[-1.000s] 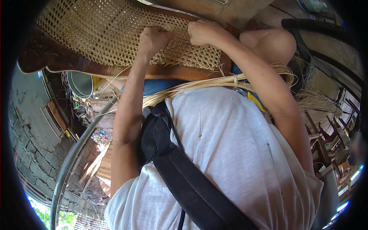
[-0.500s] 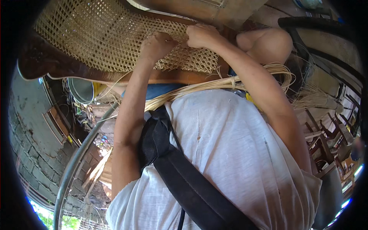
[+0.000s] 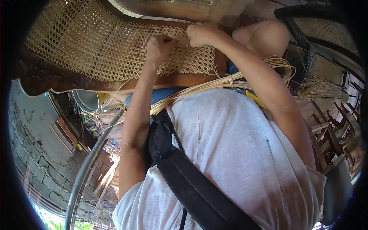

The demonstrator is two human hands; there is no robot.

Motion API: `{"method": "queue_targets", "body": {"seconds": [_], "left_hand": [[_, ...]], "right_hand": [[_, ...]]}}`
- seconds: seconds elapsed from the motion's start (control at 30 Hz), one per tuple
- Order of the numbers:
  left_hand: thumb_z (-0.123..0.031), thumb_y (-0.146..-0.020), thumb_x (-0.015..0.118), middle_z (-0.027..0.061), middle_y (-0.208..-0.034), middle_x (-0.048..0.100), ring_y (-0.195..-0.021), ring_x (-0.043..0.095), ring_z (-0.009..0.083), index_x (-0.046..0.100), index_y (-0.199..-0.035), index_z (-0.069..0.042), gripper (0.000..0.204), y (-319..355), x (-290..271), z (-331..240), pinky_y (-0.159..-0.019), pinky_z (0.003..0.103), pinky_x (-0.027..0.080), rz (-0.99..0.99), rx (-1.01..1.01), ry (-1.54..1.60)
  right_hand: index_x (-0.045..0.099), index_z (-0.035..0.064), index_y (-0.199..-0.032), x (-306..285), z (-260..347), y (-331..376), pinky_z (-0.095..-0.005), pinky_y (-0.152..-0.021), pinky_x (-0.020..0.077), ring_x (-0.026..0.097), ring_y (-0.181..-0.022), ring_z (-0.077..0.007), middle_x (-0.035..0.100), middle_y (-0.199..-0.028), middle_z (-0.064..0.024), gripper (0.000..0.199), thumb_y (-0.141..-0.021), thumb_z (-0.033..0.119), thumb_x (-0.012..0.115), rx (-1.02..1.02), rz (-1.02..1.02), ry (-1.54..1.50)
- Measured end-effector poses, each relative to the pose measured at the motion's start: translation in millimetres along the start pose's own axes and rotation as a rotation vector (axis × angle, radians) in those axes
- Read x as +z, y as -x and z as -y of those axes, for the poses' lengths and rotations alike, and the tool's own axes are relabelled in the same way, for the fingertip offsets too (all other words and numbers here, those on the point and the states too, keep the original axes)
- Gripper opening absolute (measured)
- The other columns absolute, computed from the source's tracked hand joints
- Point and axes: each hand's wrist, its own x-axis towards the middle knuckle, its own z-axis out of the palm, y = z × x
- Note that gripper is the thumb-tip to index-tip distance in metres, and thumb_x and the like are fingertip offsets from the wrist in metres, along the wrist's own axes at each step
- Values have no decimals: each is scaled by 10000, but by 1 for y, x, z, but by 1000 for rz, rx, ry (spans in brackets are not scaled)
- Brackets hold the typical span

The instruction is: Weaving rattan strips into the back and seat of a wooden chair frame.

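Observation:
A woven cane panel [image 3: 103, 46] in a dark wooden frame [image 3: 176, 79] lies across my lap. Over its right part my left hand [image 3: 159, 49] is closed in a pinch, fingertips close to the weave. My right hand [image 3: 201, 34] is closed beside it, near the far edge of the frame. Whatever thin piece either one grips is too small or hidden to make out. The gap between the two hands is short. A tied bundle of pale cane strands [image 3: 199, 87] rests between the frame and my shirt, passing beneath my right forearm.
A metal bucket [image 3: 85, 100] stands below the frame on the left, near a curved metal tube [image 3: 90, 159]. Loose strands [image 3: 322, 88] hang at the right. Wooden chair frames [image 3: 333, 134] are stacked beyond, and a black curved armrest [image 3: 306, 12] juts in at upper right.
My left hand has shifted slightly right and its fingers show more clearly. My right hand stays near the same spot. The view has swung a little, so the panel sits slightly further left.

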Motion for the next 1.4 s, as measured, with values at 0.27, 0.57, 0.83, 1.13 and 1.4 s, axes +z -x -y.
{"method": "queue_targets", "body": {"seconds": [0.27,0.57,0.83,1.13,1.4], "left_hand": [[-315,-721,705,128,-716,696,-673,687,203,743,-851,-53,295,-7,-6,4,-658,331,532,55,-52,-38],[-415,-791,629,128,-936,706,-893,679,323,742,-967,-190,307,-14,18,2,-833,402,532,53,-14,-419],[-294,-785,638,230,-974,673,-943,663,339,736,-966,-159,247,18,11,-3,-872,430,511,-139,151,-204],[-182,-786,635,221,-771,663,-728,662,379,712,-877,-43,183,39,10,10,-688,438,537,-249,210,3],[-188,-786,629,211,-769,669,-719,668,370,705,-806,-46,162,37,19,13,-672,433,544,-302,230,-107]], "right_hand": [[668,17,-1056,8,19,-2,-436,-885,513,623,-1074,-320,646,-1140,-186,319,-765,92,562,-54,-115,-44],[671,-19,-706,3,0,-10,-372,-565,536,625,-488,-216,681,-664,-137,179,-729,93,533,31,57,-220],[700,-3,-919,-14,-37,6,-459,-720,526,679,-846,-354,686,-892,-225,378,-778,347,668,-4,-282,72],[686,54,-956,26,-41,-9,-228,-448,382,478,-522,-47,636,-799,11,318,-847,352,690,-352,21,-1029],[595,48,-1020,46,-74,-39,-430,-781,491,636,-905,-325,651,-957,-186,271,-911,283,515,-372,-214,-95]]}}
